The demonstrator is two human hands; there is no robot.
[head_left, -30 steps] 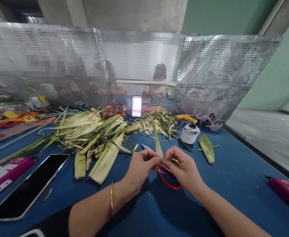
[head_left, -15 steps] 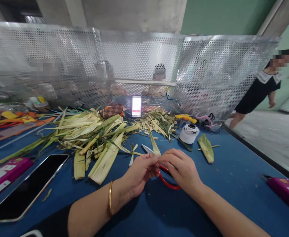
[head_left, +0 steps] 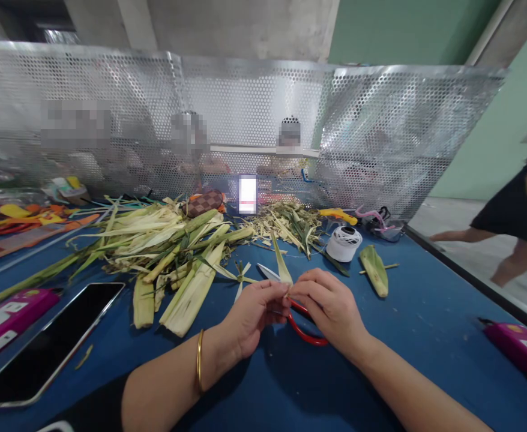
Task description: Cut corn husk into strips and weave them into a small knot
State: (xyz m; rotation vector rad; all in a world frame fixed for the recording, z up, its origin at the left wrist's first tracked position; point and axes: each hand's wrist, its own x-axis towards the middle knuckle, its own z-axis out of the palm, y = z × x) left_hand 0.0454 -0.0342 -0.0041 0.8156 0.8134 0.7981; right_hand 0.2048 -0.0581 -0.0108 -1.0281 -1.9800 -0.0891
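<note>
Between the fingertips of my left hand (head_left: 260,315) and my right hand (head_left: 329,306) a pale green strip of corn husk (head_left: 282,264) is pinched, its pointed end rising away from me. Both hands are closed on its lower end, which the fingers partly hide. Beneath them on the table lie scissors with red handles (head_left: 306,336), blades pointing away to the left and partly covered. Just left of the blades rests a small knotted husk piece (head_left: 240,278) with several thin arms. A spool of white thread (head_left: 343,243) stands beyond my right hand.
Corn husks and stalks (head_left: 191,294) are heaped left of centre, with shredded bits (head_left: 286,222) behind. A black-screened phone (head_left: 51,342) and a magenta power strip (head_left: 15,324) lie left. Another magenta strip (head_left: 520,354) sits right. A perforated metal screen (head_left: 254,102) bounds the back.
My hands stay almost in place, still pinching the husk strip. At the far right a walking person has moved closer and further right.
</note>
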